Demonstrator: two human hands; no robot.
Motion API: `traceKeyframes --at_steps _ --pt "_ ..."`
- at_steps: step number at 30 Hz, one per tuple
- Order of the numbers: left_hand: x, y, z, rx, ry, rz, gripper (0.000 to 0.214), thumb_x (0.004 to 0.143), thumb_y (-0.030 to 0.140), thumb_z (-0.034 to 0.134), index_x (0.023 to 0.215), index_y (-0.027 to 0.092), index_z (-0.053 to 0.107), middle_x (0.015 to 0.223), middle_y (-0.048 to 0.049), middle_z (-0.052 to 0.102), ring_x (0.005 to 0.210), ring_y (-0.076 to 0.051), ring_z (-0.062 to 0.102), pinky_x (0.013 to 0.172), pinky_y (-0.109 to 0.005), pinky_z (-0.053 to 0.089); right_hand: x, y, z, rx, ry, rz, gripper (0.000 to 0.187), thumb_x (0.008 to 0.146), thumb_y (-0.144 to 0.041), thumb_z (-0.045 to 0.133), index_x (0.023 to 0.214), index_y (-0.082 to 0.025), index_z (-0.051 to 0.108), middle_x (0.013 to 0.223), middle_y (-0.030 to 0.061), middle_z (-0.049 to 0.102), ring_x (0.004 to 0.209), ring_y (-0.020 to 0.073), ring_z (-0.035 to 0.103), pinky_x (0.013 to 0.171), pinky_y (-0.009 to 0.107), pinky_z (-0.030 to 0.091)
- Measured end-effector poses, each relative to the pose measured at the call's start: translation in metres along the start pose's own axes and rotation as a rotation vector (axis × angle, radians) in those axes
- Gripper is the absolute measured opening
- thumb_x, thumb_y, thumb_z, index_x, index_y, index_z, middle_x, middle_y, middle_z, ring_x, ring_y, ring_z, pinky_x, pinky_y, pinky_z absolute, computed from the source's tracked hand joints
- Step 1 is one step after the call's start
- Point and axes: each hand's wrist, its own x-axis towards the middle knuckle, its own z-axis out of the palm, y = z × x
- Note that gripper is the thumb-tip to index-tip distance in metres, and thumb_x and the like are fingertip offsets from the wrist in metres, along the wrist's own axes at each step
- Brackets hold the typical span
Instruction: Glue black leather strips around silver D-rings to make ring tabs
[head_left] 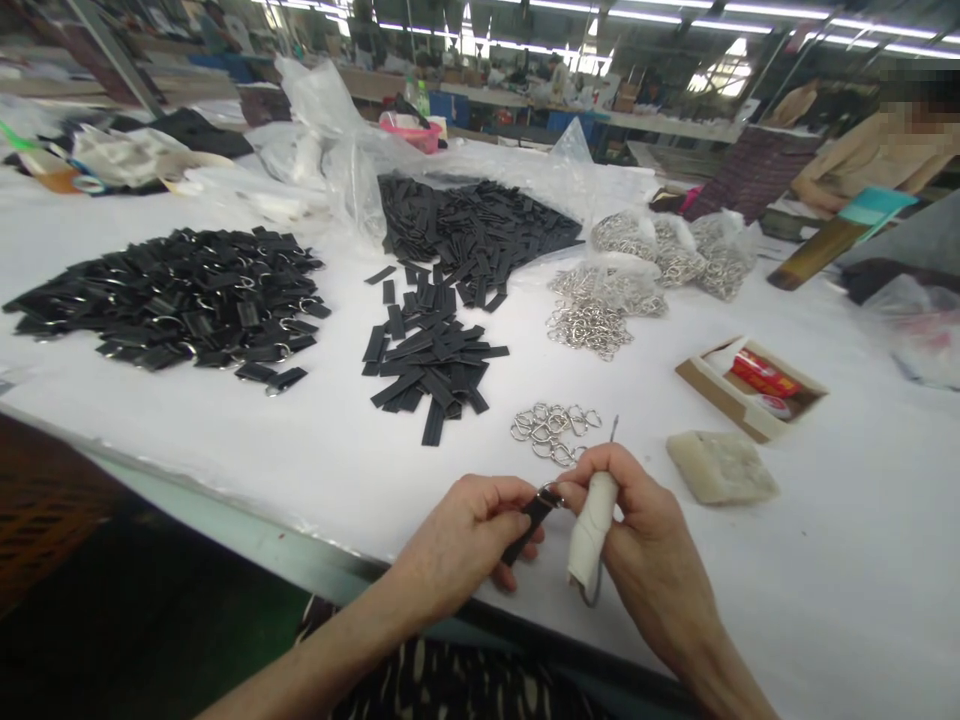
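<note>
Near the table's front edge, my left hand (472, 530) pinches a short black strap (531, 525) between thumb and fingers. A metal D-ring (551, 494) sits at the strap's upper end, where the fingertips of my right hand (637, 520) touch it. That right hand also grips an awl-like tool with a white wrapped handle (591, 535); its thin metal tip (615, 430) points away from me. Just beyond the fingers lies a small group of loose metal rings (551, 428). A pile of flat black straps (435, 365) is farther back to the left.
Ringed black straps (187, 295) form a heap at left. More straps (472, 225) and clear bags of metal rings (675, 245) lie farther back. To the right are an open cardboard box (724, 400) and a pale waxy block (721, 467). A person (877, 150) is across the table.
</note>
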Motion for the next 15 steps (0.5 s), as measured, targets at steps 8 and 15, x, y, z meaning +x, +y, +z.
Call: traceKeyframes --at_steps 8,15 --pt "-0.0022 -0.0104 -0.0002 0.207 0.056 0.181 0.024 0.084 0.022 0.043 0.082 0.018 0.066 0.071 -0.0009 0.063 0.056 -0.012 0.055 0.052 -0.022 0.046 0.0002 -0.0050 -0.0084 -0.019 -0.107 0.061 0.009 0.080 -0.021 0.053 0.072 -0.022 0.048 0.062 -0.0052 0.057 0.057 0.0117 0.050 0.051 0.021 0.038" --pt "-0.0013 -0.0045 0.0012 -0.257 0.028 0.036 0.038 0.077 0.018 0.055 0.114 0.021 0.048 0.074 -0.0012 0.064 0.073 -0.019 0.063 0.054 -0.025 0.051 -0.0019 -0.0004 -0.0104 -0.056 0.043 -0.029 0.004 0.084 -0.026 0.053 0.081 -0.023 0.054 0.074 -0.0010 0.066 0.064 0.0144 0.059 0.053 0.023 0.044"
